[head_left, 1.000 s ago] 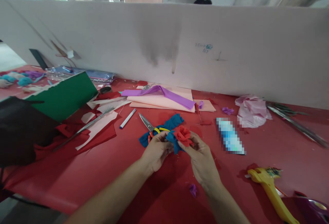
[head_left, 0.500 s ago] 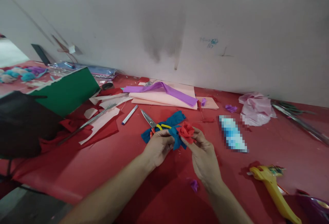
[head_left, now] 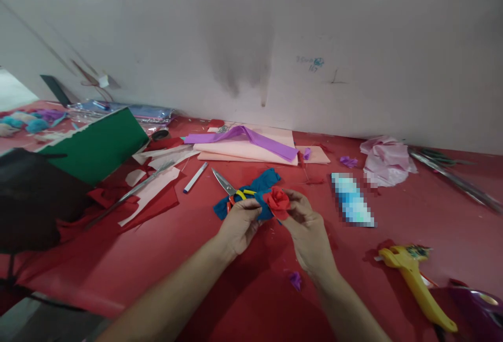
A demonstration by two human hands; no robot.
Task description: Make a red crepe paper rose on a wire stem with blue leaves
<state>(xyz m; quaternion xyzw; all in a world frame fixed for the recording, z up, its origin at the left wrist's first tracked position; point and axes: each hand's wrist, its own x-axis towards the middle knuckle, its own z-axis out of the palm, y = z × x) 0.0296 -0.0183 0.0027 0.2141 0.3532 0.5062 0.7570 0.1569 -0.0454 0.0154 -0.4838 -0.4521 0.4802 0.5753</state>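
Note:
A red paper flower with ruffled petals is held up between my two hands, above the red tabletop. My right hand is closed on its right side, thumb below and fingers behind. My left hand pinches a blue crepe paper strip that meets the flower's left side; how the two are joined is hidden. Just beyond my left hand lie scissors with yellow and red handles, resting on more blue crepe paper.
A yellow glue gun lies at the right. Purple and peach paper sheets lie along the white partition. Nearer are a marker, a purple scrap and a pixelated blue item. A green board leans at the left.
The red flower has turned, so its spiral centre now faces me more. Less of the blue strip shows below it. The whole view has shifted slightly.

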